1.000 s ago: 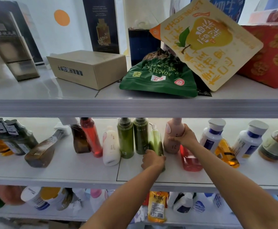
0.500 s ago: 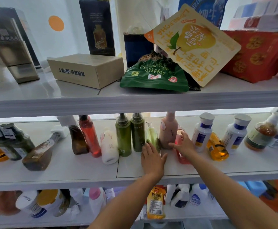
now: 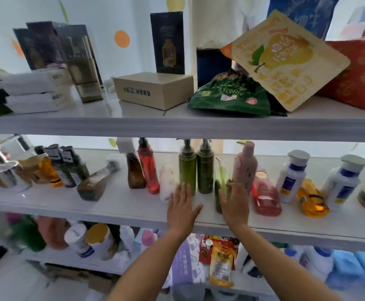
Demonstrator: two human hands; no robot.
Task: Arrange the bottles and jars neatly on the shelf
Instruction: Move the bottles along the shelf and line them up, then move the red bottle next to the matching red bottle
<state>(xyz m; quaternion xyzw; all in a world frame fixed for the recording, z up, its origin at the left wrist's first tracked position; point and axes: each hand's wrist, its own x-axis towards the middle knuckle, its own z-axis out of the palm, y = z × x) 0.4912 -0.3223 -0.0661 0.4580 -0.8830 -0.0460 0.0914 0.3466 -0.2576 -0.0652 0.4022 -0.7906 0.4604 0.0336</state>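
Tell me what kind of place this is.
Probably a shop display or a mock-up of one: a white shelf crowded with toiletry bottles like the green pump bottles, snack bags such as the green bag above, and boxed goods.

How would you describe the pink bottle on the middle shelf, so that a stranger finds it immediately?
Look at the white middle shelf, just right of the two dark green pump bottles. The tall opaque pink bottle stands upright there, behind the right hand. Unlike the clear red flat bottle leaning beside it, it is matte, pale and taller.

Bright, even daylight from behind; motion blur softens edges, wide-angle bending at borders.
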